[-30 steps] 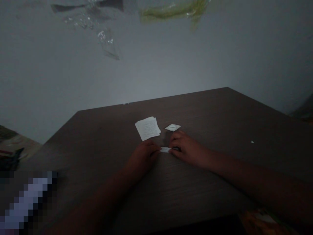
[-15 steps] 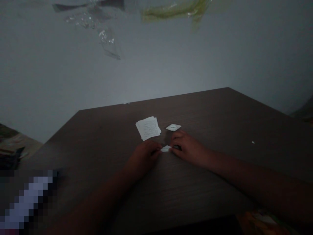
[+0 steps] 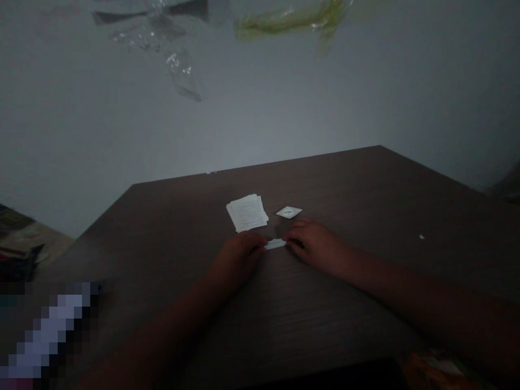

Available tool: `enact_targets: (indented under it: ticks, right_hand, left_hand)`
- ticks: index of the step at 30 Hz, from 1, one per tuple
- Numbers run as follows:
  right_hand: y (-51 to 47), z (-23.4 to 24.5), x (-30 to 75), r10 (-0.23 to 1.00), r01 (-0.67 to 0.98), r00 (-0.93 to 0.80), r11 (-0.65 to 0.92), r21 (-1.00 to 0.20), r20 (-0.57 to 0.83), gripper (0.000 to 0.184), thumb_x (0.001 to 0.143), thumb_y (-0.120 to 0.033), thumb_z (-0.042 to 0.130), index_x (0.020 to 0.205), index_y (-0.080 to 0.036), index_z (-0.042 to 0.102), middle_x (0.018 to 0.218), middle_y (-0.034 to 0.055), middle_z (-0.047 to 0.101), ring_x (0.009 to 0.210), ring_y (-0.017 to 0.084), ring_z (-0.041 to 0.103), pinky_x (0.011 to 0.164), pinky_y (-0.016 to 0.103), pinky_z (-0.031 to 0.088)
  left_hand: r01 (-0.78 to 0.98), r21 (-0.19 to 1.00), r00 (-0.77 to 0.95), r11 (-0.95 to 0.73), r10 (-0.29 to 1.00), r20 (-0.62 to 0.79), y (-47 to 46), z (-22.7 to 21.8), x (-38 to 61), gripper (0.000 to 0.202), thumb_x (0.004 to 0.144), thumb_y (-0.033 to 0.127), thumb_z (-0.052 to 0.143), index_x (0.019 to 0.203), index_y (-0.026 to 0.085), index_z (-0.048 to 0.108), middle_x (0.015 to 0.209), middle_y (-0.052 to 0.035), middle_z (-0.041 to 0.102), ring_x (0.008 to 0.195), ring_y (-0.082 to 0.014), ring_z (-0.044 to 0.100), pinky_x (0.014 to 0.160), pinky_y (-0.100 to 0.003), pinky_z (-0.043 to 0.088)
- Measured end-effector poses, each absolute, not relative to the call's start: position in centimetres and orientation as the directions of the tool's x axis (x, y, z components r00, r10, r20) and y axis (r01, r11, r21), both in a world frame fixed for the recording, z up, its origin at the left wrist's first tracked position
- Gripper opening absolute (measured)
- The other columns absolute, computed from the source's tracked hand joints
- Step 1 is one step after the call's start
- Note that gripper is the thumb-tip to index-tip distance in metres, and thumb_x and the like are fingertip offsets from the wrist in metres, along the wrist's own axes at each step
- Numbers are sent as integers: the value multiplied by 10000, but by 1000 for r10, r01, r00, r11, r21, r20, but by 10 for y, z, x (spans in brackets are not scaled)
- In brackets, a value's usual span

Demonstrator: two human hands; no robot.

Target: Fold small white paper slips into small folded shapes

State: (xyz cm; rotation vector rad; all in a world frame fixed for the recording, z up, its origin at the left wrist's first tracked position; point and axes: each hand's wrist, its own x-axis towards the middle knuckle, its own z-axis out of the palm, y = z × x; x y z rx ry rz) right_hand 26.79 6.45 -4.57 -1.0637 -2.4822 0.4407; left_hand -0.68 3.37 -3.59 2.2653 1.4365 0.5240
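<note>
Gripping: left hand (image 3: 238, 260) and right hand (image 3: 319, 248), fingers curled closed on opposite ends of a narrow white paper strip (image 3: 275, 244)
Strip: flat between both hands, low over the table
Beyond: stacked white printed paper slips (image 3: 247, 213), small white paper diamond (image 3: 289, 212), both lying on a dark brown woodgrain table (image 3: 345, 189)

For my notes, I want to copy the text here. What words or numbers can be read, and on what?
Nothing is readable.
The stack of white paper slips shows lines of tiny print, too small to read.
The white diamond-shaped paper piece bears a dark mark, too blurred to read.

paper stack (image 3: 247, 213), printed lines, txt unreadable
</note>
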Motion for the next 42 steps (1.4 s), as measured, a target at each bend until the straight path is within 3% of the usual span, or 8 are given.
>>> enact_targets:
  ticks: [5, 13, 23, 31, 36, 42]
  right_hand:
    - [62, -47, 268, 770, 653, -596, 630, -421, 227, 214, 1099, -99, 700, 1059, -229, 865, 1104, 102, 872, 1111, 307, 778, 1035, 442, 592]
    - [60, -48, 266, 833, 711, -505, 550, -439, 225, 104, 1098, -146, 734, 1060, -226, 788, 1033, 82, 807, 980, 275, 724, 881, 381, 536]
    - [63, -44, 268, 797, 702, -554, 602, -379, 241, 170, 1128, -182, 773, 972, -219, 832, 1062, 99, 809, 1055, 287, 740, 972, 418, 578]
    - [66, -49, 269, 803, 680, -554, 589, -438, 220, 176, 1097, -161, 810, 935, -228, 826, 999, 68, 805, 1005, 271, 743, 919, 385, 553]
    - [67, -48, 268, 817, 674, -555, 553, -489, 159, 126, 1062, -110, 812, 1009, -220, 841, 1034, 73, 828, 1017, 273, 767, 919, 378, 561]
    - [68, -47, 269, 786, 650, -604, 582, -489, 132, 144, 1109, -141, 766, 1006, -227, 818, 1058, 81, 826, 1042, 278, 769, 967, 402, 596]
  left_hand:
    - [746, 527, 408, -407, 905, 121, 35, -38, -9, 258, 1095, 137, 717, 1195, 243, 930, 1209, -91, 939, 1143, -299, 874, 1161, -459, 693]
    - [753, 525, 399, -398, 909, 116, 35, -38, -6, 282, 1084, 82, 713, 1209, 209, 931, 1246, -102, 943, 1177, -316, 889, 1158, -484, 698]
    - [757, 521, 401, -394, 910, 104, 33, -30, -2, 308, 1067, 39, 710, 1175, 216, 939, 1210, -91, 947, 1152, -312, 886, 1140, -449, 688]
    - [770, 517, 388, -373, 918, 84, 36, -35, -3, 292, 1062, 75, 720, 1183, 231, 936, 1248, -108, 945, 1192, -324, 884, 1168, -476, 691]
    - [783, 534, 331, -320, 940, 78, 37, -38, -2, 270, 1061, 114, 725, 1210, 225, 921, 1226, -118, 934, 1154, -333, 874, 1141, -479, 696]
    - [766, 543, 346, -344, 933, 102, 35, -38, -3, 214, 1077, 132, 731, 1142, 237, 905, 1192, -94, 933, 1143, -316, 873, 1118, -470, 700]
